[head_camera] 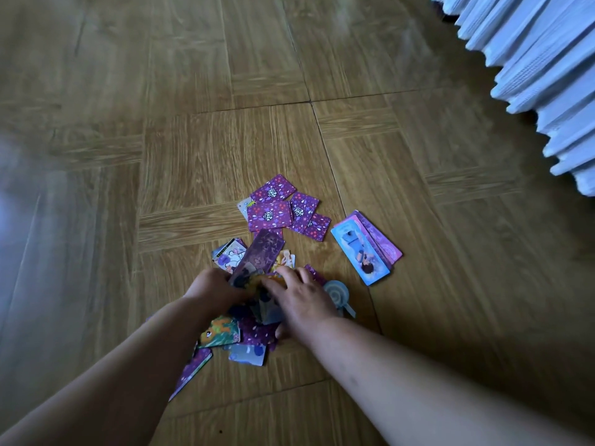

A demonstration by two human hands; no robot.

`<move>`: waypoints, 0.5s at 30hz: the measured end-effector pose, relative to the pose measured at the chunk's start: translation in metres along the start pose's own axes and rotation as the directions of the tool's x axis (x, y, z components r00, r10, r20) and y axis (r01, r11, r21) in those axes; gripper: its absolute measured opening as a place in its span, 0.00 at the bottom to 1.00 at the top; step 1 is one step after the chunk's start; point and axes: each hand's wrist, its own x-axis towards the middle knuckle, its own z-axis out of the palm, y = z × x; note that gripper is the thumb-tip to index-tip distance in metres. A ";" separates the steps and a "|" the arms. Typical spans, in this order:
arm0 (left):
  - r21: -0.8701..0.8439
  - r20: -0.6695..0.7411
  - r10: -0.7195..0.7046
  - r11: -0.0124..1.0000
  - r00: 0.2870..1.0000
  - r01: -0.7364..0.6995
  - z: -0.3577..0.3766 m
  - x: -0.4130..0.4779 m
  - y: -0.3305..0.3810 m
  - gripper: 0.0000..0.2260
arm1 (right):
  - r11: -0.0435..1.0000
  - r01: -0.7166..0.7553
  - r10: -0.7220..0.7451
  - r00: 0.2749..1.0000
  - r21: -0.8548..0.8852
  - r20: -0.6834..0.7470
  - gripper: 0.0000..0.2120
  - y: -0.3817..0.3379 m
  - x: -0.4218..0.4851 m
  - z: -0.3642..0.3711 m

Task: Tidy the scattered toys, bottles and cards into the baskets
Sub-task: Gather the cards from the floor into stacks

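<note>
Across the whole view runs the wood-grain parquet floor (193, 91), laid in square panels, with a pale sheen along its left side. At the upper right corner hangs the pleated white curtain (531, 59), its folds reaching down to the floor's edge.

Your two bare forearms come in from the bottom and meet over the scattered heap of picture cards (254, 336), which lies on the floor just below centre. Your left hand (215, 288) is closed over the top of the heap, knuckles up; its fingertips are hidden among the cards, so you cannot tell exactly what they pinch. Your right hand (302, 300) lies palm down on the same heap, fingers spread and lightly curled, the thumb tucked against the cards at the lower side. Between the two hands a long dark purple card (262, 252) sticks up tilted from the bundle.

To the right, apart from the heap, lies a small stack of long cards with a light blue one on top (362, 252). Beyond the hands sits a cluster of purple patterned cards, face down (277, 210), overlapping one another. Just beside your right hand, touching the heap's edge, rests a round pale blue swirl-patterned piece (336, 292). A green cartoon card (220, 333) shows under your left wrist.
</note>
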 end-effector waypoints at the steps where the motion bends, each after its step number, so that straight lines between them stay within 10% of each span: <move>1: -0.029 0.027 0.008 1.000 1.000 -0.008 0.002 -0.001 -0.002 0.15 | 1.000 -0.002 0.002 1.000 0.013 0.003 0.44 0.000 -0.001 0.000; 15: -0.339 0.075 0.123 0.936 0.990 -0.091 0.015 -0.004 0.003 0.10 | 0.908 -0.018 0.027 0.999 0.420 -0.017 0.48 0.025 -0.013 -0.019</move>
